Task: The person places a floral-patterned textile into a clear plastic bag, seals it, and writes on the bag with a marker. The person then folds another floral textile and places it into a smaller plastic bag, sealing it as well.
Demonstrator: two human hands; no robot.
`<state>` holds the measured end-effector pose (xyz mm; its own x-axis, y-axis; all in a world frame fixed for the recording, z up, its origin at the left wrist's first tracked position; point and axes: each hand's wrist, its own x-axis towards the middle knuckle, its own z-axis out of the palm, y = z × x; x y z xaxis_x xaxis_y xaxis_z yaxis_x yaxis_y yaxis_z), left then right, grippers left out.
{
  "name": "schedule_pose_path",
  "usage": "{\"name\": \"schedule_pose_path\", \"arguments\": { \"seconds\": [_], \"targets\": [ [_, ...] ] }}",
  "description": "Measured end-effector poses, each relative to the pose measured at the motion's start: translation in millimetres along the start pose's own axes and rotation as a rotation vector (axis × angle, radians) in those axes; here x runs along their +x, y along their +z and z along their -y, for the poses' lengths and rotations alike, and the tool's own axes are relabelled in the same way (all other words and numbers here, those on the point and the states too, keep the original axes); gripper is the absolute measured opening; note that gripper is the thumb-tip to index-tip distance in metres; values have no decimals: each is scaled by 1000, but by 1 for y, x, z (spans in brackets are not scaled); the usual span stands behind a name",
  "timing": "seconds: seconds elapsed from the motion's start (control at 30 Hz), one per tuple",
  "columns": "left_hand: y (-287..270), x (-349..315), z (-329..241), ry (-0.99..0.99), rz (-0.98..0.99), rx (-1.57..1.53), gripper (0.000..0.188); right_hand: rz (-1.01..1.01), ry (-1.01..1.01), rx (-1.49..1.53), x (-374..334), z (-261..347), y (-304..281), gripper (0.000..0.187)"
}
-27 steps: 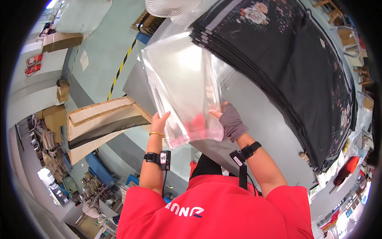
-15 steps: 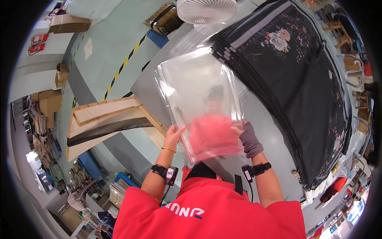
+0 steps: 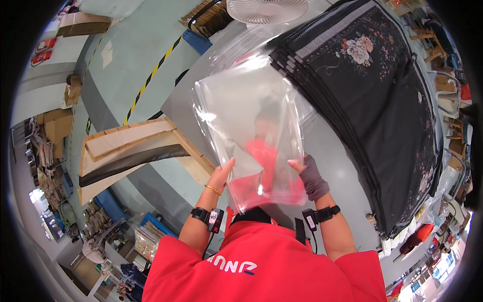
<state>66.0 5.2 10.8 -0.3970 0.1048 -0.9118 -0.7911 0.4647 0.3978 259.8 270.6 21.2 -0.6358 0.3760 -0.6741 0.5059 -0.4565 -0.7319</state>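
A stack of clear plastic bags (image 3: 241, 110) is held up in front of me by its two side edges, shiny and reflecting my red shirt. My left hand (image 3: 219, 174) grips the left edge, thumb on top and fingers hidden beneath. At the right edge my right hand (image 3: 308, 176), in a grey fingerless glove, is closed the same way with its thumb over the plastic. A pile of black floral cloths (image 3: 352, 100) lies to the right, its near-left corner close to the far right of the bags.
The grey table (image 3: 332, 146) lies under the bags and cloths. A white fan (image 3: 266, 10) stands at the far edge. On the left is a wooden frame (image 3: 131, 137) with a dark strip. More clear plastic (image 3: 236, 48) lies behind the bags.
The surface of the bags has buckled, with a crease now near the lower middle. Both hands keep hold at the edges, and the view has shifted slightly.
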Motion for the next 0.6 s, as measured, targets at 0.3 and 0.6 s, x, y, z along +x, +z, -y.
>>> {"name": "schedule_pose_path", "arguments": {
  "seconds": [0.3,0.6],
  "targets": [
    [17,-9,9,362,47,-218,49,-95,-2,-642,-21,1,-40,60],
    [51,-8,-12,437,-21,-242,45,-139,26,-238,-6,17,-35,48]
  ]
}}
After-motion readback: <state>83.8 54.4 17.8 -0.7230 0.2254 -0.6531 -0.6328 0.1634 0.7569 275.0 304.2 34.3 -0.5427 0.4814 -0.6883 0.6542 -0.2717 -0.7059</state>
